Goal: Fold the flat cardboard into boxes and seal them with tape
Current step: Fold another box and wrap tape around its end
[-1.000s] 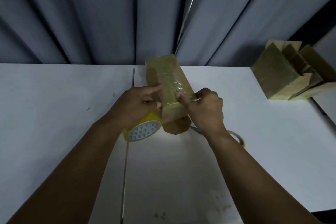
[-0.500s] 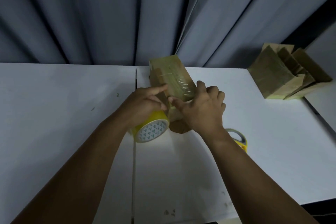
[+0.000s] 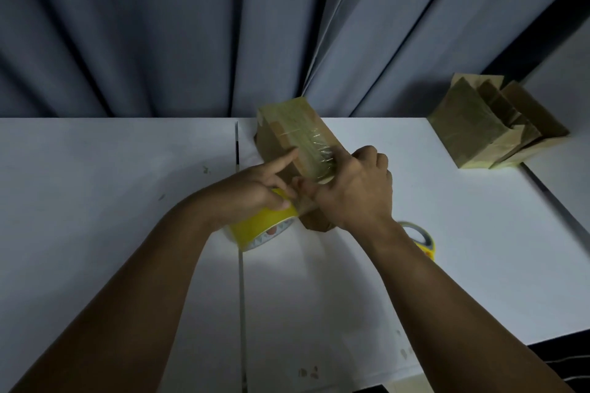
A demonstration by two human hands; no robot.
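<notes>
A long brown cardboard box (image 3: pixel 292 128) lies slanted on the white table (image 3: pixel 111 175), its top covered with glossy clear tape. My left hand (image 3: pixel 252 191) grips a yellow tape roll (image 3: pixel 258 226) beside the box, its index finger stretched out against the box's side. My right hand (image 3: pixel 357 191) lies over the box's near end, fingers curled on the taped top edge and the thumb toward the tape strip between roll and box. The box's near end is mostly hidden by my hands.
Several taped cardboard boxes (image 3: pixel 488 124) lean together at the table's back right corner. A second yellow tape roll (image 3: pixel 421 239) lies behind my right wrist. A seam (image 3: pixel 240 281) splits the table top. Grey curtains hang behind the table.
My right hand has slid further over the box's near end and curled tighter. The left hand has tilted the tape roll, so its yellow rim now faces me.
</notes>
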